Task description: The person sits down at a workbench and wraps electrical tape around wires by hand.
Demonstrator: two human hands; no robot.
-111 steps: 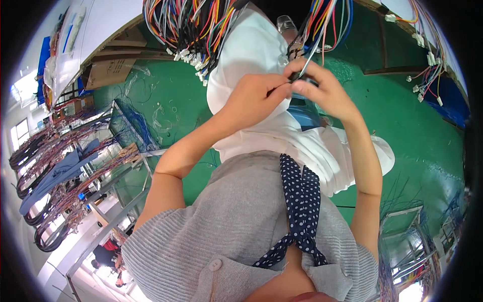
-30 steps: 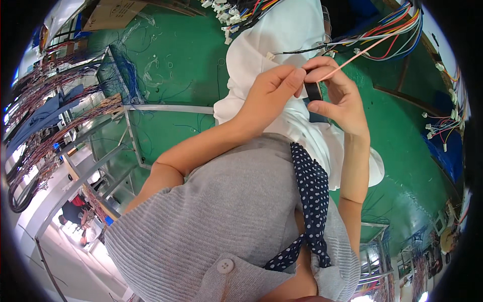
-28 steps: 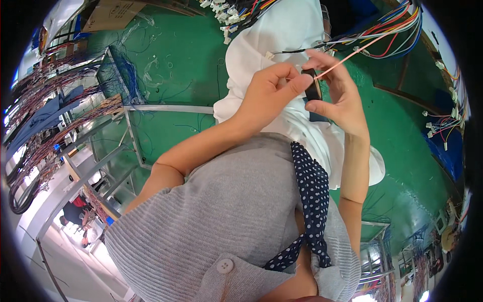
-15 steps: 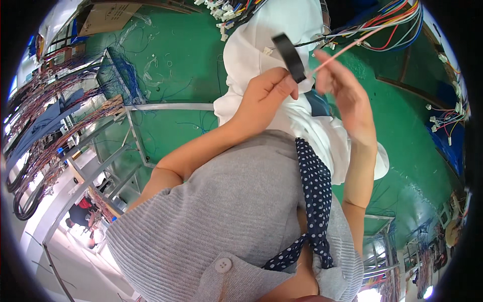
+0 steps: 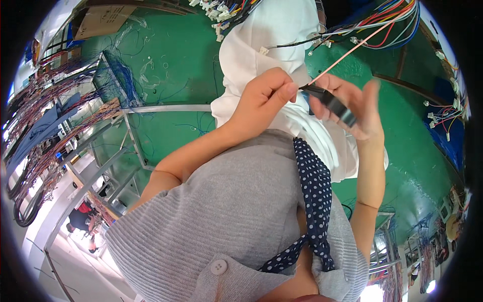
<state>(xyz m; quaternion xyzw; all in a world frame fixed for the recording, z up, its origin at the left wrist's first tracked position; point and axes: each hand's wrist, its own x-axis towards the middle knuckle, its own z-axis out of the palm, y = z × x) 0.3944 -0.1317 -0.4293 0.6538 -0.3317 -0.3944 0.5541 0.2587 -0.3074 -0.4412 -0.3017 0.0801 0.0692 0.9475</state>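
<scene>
My left hand (image 5: 266, 101) is closed in a pinch, thumb against forefinger, on the end of a thin pink wire (image 5: 347, 54). A short stretch of black tape runs from that pinch to a roll of black tape (image 5: 338, 106), which is tilted and slightly smeared by motion. Around the roll curl the fingers of my right hand (image 5: 359, 110), its thumb standing apart. The pink wire slants up to the right from the pinch, toward a bundle of coloured wires (image 5: 402, 22). White cloth (image 5: 251, 55) covers my lap beneath both hands.
A black cable (image 5: 294, 44) with a white connector lies across the cloth. More white connectors (image 5: 219, 15) hang at the top. At left, metal frames (image 5: 166, 107) carry wire bundles (image 5: 40, 146). A cardboard box (image 5: 105, 21) stands on the green floor, upper left.
The tape roll has swung from beside my left fingertips down and right into my right hand. My right hand has turned, thumb now out; my left hand keeps its pinch.
</scene>
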